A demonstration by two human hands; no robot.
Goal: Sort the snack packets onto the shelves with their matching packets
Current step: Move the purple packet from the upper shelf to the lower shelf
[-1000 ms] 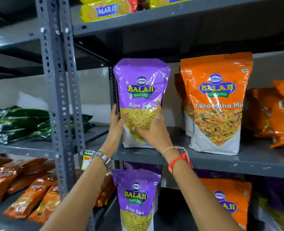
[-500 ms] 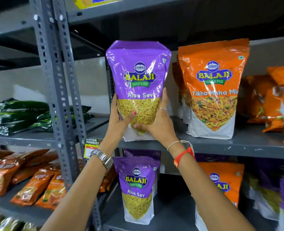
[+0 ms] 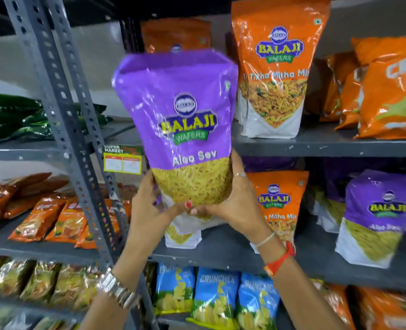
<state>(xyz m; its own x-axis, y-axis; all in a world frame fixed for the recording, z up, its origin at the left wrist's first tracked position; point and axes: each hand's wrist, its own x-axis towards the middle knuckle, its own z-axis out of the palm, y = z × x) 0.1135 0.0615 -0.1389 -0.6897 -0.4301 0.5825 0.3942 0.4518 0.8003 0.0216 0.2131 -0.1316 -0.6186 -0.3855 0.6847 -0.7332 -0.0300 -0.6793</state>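
Observation:
I hold a purple Aloo Sev packet [image 3: 180, 120] upright in front of the grey shelving, off the shelf. My left hand [image 3: 147, 210] grips its lower left side and my right hand [image 3: 235, 208] its lower right, thumbs meeting on the front. Behind it, on the upper shelf [image 3: 304, 146], stands an orange Tikha Mitha Mix packet [image 3: 275, 67]. The lower shelf [image 3: 221, 253] carries another Aloo Sev packet [image 3: 375, 217] at the right, an orange Tikha Mitha Mix packet [image 3: 280, 206] beside my right wrist, and a part-hidden Aloo Sev packet [image 3: 183, 236] under my hands.
A perforated grey upright [image 3: 61, 115] stands left of the packet, with a supermarket price tag [image 3: 122, 159] beside it. Green packets [image 3: 11, 117] and orange-red packets [image 3: 37, 210] lie on the left rack. Blue Crunchex packets [image 3: 216, 298] line the bottom shelf. Orange bags [image 3: 387, 91] fill the upper right.
Both hands have drawn the purple Aloo Sev packet off the upper shelf, towards me and downward. The view has dropped, showing the lower shelves and the blue packets.

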